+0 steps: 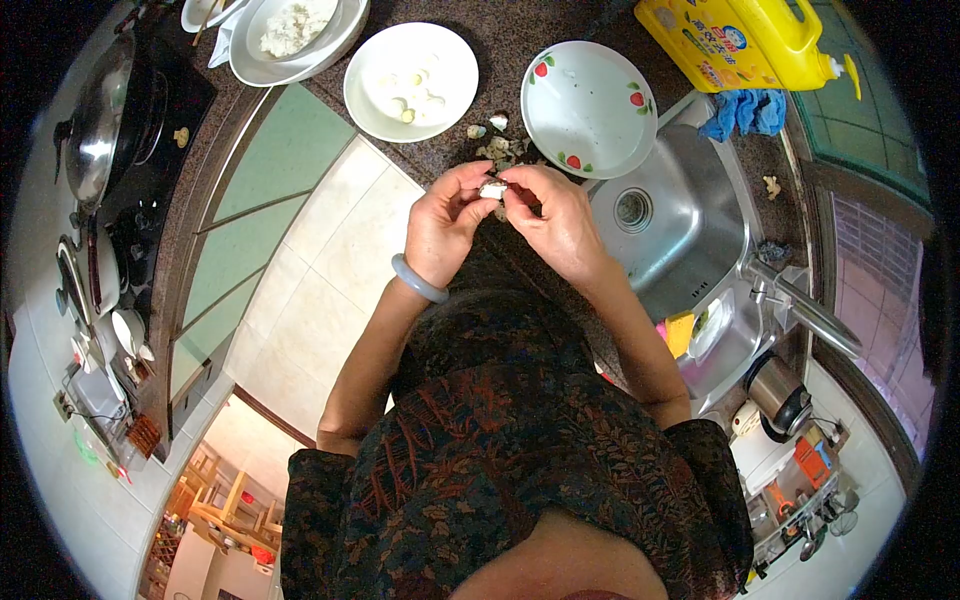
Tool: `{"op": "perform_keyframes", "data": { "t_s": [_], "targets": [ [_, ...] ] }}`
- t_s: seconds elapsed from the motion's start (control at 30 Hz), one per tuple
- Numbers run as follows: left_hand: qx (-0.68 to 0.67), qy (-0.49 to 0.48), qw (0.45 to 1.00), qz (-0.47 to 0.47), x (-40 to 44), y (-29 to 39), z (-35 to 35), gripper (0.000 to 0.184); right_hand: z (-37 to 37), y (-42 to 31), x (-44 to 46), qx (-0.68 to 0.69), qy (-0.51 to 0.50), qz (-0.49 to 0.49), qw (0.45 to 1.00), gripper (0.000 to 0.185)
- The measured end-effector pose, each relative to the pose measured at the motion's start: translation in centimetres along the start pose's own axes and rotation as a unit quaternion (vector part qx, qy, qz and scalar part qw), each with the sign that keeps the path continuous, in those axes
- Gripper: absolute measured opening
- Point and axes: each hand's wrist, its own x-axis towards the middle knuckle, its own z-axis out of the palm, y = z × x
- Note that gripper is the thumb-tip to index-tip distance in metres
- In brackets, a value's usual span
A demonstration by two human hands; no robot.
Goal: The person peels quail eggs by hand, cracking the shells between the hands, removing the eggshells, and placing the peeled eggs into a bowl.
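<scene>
Above the counter edge, the fingertips of my left hand (445, 222) and my right hand (555, 215) meet. Both pinch a small white piece with dark skin (493, 190), apparently a garlic clove; fingers partly cover it. A grey-blue bangle (418, 279) circles my left wrist. Just beyond my fingertips lies a pile of brown and cream peelings (512, 150), with a whitish lump (498, 121) beside it. A white bowl (366, 62) farther off holds several small pale pieces. To its right sits a larger bowl (560, 110) with red fruit patterns and a few dark specks inside.
At right is a steel sink (690, 220) with a faucet (815, 310) and a blue cloth (745, 113) at its rim. A yellow pump bottle (715, 45) stands behind. Far left are a wok (98, 130) on the stove and a bowl of white food (345, 50).
</scene>
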Motion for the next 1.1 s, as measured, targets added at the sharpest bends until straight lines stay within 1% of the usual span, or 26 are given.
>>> {"op": "perform_keyframes", "data": {
  "t_s": [0.07,0.1,0.13,0.17,0.2,0.27,0.3,0.33,0.37,0.4,0.43,0.47,0.5,0.57,0.6,0.67,0.73,0.9,0.97,1.0,1.03,1.07,1.1],
  "targets": [
    [0.102,-0.007,0.995,0.022,0.1,0.5,0.1,0.042,-0.1,0.2,0.1,-0.002,0.0,-0.003,1.0,0.018],
    [0.102,-0.007,0.995,0.022,0.1,0.7,0.1,0.042,-0.1,0.5,0.1,-0.016,-0.006,-0.018,1.0,0.019],
    [0.13,-0.014,0.991,0.026,0.1,0.9,0.0,0.043,0.0,0.7,0.2,-0.03,-0.011,-0.034,0.999,0.02],
    [0.158,-0.021,0.987,0.03,0.2,1.1,0.0,0.044,0.0,0.9,0.3,-0.03,-0.011,-0.035,0.999,0.02],
    [0.158,-0.021,0.987,0.031,0.2,1.0,0.0,0.044,0.0,1.0,0.4,-0.037,0.0,-0.048,0.998,0.02],
    [0.109,-0.036,0.992,0.042,0.3,0.7,0.0,0.044,-0.1,0.9,0.5,-0.044,0.014,-0.063,0.997,0.019],
    [0.11,-0.037,0.992,0.043,0.3,0.6,-0.1,0.044,-0.2,0.6,0.5,-0.011,0.005,0.008,1.0,0.017],
    [0.048,-0.048,0.997,0.026,0.4,0.5,-0.1,0.042,-0.2,0.5,0.5,0.022,-0.003,0.079,0.997,0.015],
    [-0.015,-0.06,0.998,0.008,0.4,0.6,-0.1,0.04,-0.1,0.7,0.6,0.023,-0.002,0.078,0.997,0.015],
    [-0.014,-0.061,0.998,0.01,0.5,0.8,-0.3,0.04,0.1,1.2,0.5,0.058,0.012,0.107,0.992,0.013],
    [-0.071,-0.074,0.994,-0.029,0.5,1.2,-0.5,0.038,0.4,1.7,0.4,0.093,0.025,0.136,0.986,0.012],
    [-0.127,-0.086,0.986,-0.067,0.5,1.5,-0.6,0.036,0.5,2.2,0.2,0.093,0.027,0.134,0.986,0.012],
    [-0.126,-0.087,0.986,-0.065,0.6,1.5,-0.6,0.036,0.6,2.7,0.1,0.103,0.032,0.142,0.984,0.013],
    [-0.21,-0.059,0.972,-0.089,0.7,1.4,-0.5,0.034,0.4,2.8,0.2,0.112,0.038,0.148,0.982,0.014],
    [-0.21,-0.06,0.972,-0.087,0.7,1.5,-0.5,0.034,0.1,2.6,0.3,0.099,0.031,0.15,0.983,0.016],
    [-0.241,-0.039,0.963,-0.112,0.7,1.8,-0.5,0.033,-0.2,2.0,0.3,0.086,0.025,0.151,0.985,0.018],
    [-0.25,-0.04,0.961,-0.11,0.8,1.3,-0.6,0.031,-0.5,1.3,0.4,0.041,0.031,0.135,0.989,0.02],
    [-0.249,-0.029,0.962,-0.11,0.9,0.6,-0.4,0.029,-0.9,0.0,0.3,0.054,0.013,0.143,0.988,0.02],
    [-0.231,-0.006,0.969,-0.085,0.9,0.3,-0.1,0.03,-0.9,-0.3,0.3,0.062,0.01,0.142,0.988,0.021],
    [-0.23,-0.007,0.97,-0.084,0.9,0.3,0.0,0.03,-1.2,-0.9,0.3,0.076,-0.011,0.142,0.987,0.022],
    [-0.204,-0.011,0.977,-0.062,0.9,0.2,0.1,0.032,-1.4,-1.3,0.3,0.089,-0.032,0.142,0.985,0.022],
    [-0.177,-0.015,0.983,-0.04,0.9,0.1,0.3,0.033,-1.5,-1.4,0.2,0.089,-0.03,0.142,0.985,0.022],
    [-0.177,-0.017,0.983,-0.039,0.9,0.0,0.4,0.033,-1.5,-1.6,0.2,0.091,-0.026,0.135,0.986,0.022]
  ]
}}
